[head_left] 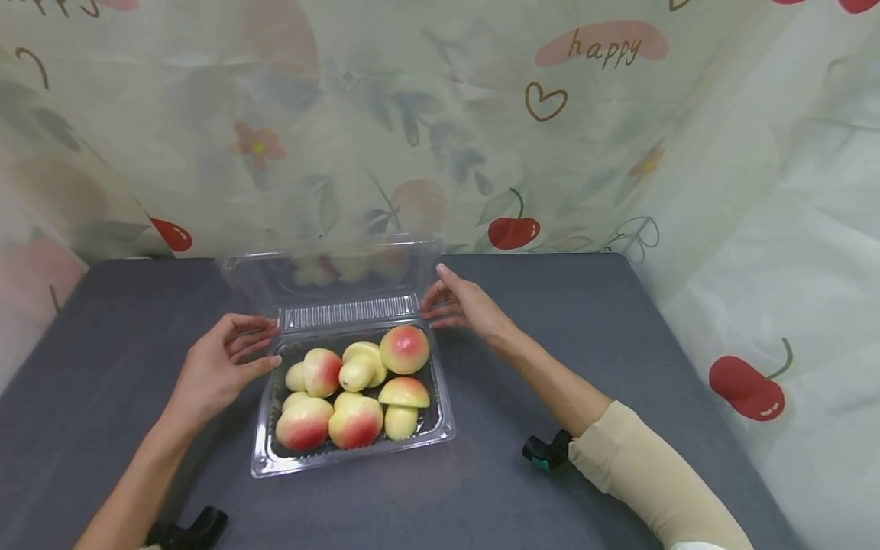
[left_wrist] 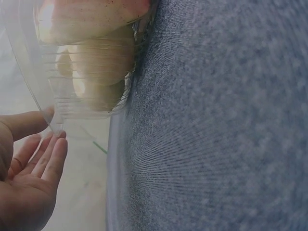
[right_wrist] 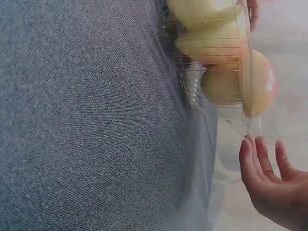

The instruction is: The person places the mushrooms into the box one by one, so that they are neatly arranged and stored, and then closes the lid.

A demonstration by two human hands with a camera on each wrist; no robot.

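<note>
A clear plastic clamshell box (head_left: 354, 458) stands with its lid (head_left: 268, 283) raised at the back. In the box lie several yellow mushroom-shaped pieces (head_left: 403, 393) with red-blushed caps, some upside down or on their sides. My left hand (head_left: 213, 367) pinches the box's back left corner near the hinge, thumb on one side of the rim and fingers on the other, as the left wrist view shows. My right hand (head_left: 467, 305) is at the back right corner, fingertips touching or nearly touching the hinge edge, fingers spread and fairly straight. Nothing is gripped in it.
The box stands on a dark grey cloth-covered table (head_left: 509, 504). Behind it hangs a pale printed curtain (head_left: 385, 114), close to the table's back edge. Another curtain panel (head_left: 770, 229) runs along the right side. Black wrist mounts (head_left: 546, 451) sit on both forearms.
</note>
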